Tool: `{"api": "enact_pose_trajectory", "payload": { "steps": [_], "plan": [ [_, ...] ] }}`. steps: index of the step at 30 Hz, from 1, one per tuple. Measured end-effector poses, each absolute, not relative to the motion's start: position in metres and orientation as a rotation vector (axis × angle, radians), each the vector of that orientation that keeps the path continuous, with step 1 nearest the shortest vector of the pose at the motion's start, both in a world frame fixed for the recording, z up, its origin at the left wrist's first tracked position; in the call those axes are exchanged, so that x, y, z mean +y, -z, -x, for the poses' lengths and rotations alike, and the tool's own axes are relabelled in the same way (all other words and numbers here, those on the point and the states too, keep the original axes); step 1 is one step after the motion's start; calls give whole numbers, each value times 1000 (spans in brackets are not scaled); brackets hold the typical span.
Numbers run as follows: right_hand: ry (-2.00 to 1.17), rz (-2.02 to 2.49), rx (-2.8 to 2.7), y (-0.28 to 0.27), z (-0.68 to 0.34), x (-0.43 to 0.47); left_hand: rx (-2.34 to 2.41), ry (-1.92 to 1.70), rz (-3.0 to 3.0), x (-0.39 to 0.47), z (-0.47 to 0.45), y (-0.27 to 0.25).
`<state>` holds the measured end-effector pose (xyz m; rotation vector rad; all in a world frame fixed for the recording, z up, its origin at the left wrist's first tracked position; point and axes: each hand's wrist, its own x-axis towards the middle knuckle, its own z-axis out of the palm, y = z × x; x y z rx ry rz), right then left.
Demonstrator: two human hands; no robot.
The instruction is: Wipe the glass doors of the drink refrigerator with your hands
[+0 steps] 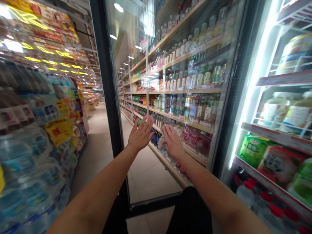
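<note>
In front of me stands an open glass cooler door with a black frame (pixel 103 65). My left hand (pixel 141 132) lies flat against the glass, fingers stretched and slightly spread, holding nothing. To its right, my right hand (pixel 172 140) presses a crumpled pale cloth (pixel 162 140) to the glass. Only the cloth's edge shows at the fingers; the rest is hidden under the hand. Both arms reach forward at about the middle of the pane.
Through the glass, wooden shelves (pixel 202 91) hold rows of bottles. At right, the lit cooler has drink bottles (pixel 275 109) and green and red packs (pixel 254 151) on wire shelves. Stacked water bottles (pixel 18 159) line the left, beside a tiled aisle (pixel 95 139).
</note>
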<state>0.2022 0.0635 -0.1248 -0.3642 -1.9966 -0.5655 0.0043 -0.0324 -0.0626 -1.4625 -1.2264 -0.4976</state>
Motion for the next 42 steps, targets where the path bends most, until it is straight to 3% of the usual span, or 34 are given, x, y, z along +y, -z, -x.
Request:
{"api": "enact_pose_trajectory", "payload": {
  "steps": [8,14,21,26,31,37,42],
  "plan": [
    [714,441,-2046,108,-220,78,-1200,483,1441,-31,-2,64],
    [567,624,-1778,86,-224,94,-1242,474,1445,-31,-3,65],
    [804,380,-1982,94,-228,99,-1293,461,1457,-34,-6,65],
    [550,670,-1571,91,-238,115,-1276,443,1434,-34,-6,66],
    [775,415,-1997,108,-239,107,-1302,442,1460,-35,-7,65],
    [662,595,-1661,101,-242,111,-1321,460,1482,-36,-7,65],
    [866,210,-2106,96,-243,109,-1346,454,1487,-36,-8,66]
  ]
}}
